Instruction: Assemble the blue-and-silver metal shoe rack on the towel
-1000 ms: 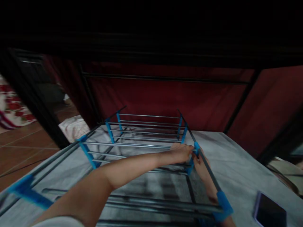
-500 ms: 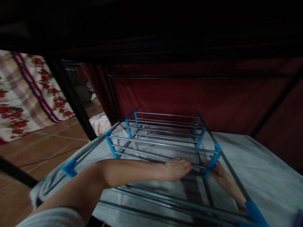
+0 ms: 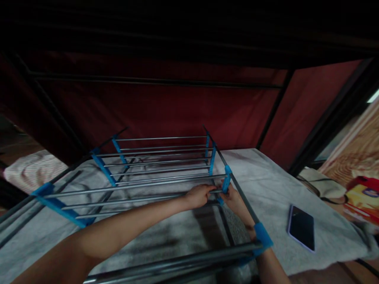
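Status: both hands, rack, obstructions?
Left hand at a rod, right hand at blue connector; grip closure unclear. Rack upper side tube in place. Phone off to the right, not blocking.

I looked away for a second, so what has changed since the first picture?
The left hand has moved down from the end of the top bar to the bar below, near the blue connector. The right hand stays on that connector; the rack and phone look unmoved.

Both arms outstretched, left hand point(image 3: 197, 196) and right hand point(image 3: 234, 200) close together
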The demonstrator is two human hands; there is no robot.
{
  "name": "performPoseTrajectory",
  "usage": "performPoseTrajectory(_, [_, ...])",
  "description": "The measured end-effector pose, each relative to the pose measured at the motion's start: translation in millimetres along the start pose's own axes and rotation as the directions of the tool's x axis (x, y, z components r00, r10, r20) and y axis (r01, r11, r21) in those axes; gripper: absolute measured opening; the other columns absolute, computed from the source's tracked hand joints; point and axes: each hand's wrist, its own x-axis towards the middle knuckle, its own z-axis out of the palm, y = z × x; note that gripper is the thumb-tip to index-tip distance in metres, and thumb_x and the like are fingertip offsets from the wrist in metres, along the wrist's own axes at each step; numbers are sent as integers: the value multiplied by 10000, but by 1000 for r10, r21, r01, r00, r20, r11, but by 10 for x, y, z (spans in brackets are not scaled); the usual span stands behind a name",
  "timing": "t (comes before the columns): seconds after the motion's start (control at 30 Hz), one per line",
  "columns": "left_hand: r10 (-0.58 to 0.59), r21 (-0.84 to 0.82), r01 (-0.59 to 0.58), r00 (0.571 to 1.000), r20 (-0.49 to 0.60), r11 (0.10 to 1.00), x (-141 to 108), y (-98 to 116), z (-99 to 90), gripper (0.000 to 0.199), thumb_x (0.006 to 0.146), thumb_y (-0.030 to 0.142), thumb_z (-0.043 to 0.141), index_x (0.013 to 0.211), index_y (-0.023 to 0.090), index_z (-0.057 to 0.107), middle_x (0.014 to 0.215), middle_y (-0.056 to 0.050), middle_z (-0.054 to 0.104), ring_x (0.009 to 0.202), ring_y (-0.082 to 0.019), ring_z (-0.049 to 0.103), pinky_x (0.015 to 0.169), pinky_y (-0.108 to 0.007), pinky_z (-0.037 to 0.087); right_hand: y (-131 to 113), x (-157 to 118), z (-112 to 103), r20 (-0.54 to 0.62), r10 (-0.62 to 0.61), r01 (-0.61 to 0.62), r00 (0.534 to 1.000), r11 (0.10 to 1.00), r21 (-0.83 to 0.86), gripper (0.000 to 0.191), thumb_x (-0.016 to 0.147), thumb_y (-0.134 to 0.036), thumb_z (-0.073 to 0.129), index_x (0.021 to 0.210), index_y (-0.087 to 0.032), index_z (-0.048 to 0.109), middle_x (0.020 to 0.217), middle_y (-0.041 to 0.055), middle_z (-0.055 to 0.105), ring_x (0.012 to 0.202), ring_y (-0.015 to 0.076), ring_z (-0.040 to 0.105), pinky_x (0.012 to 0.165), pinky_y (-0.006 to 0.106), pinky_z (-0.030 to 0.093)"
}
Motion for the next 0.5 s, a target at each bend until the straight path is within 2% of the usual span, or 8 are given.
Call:
performPoseTrajectory(0.17, [-61,-50,58,997,-54,997,47,40,-73,417,884,285,463,1291,338,537,1258,23,627,1149,-204,582,962,-324,463,-75,49,-9,-19,57,-57,998,998,23,415,836,-300,524,1242,-221,491,1036,76,672,991,255,634,881,402,508])
performPoseTrajectory(0.3, [-136,-39,134,989,-57,990,71,101,-106,372,891,395,481,1252,386,570,1210,29,656,1108,-228,611,904,-337,495,-92,41,-13,12,123,-123,992,992,4,352,836,-299,529,1181,-228,512,897,59,681,843,253,656,752,362,527])
performPoseTrajectory(0.5, [-126,36,129,990,-59,991,67,148,-117,379,923,393,423,1285,425,530,1240,28,642,1137,-246,601,918,-377,492,-184,44,-35,-17,118,-119,993,990,-77,276,841,-343,499,1064,-189,554,721,15,640,627,195,606,593,293,481])
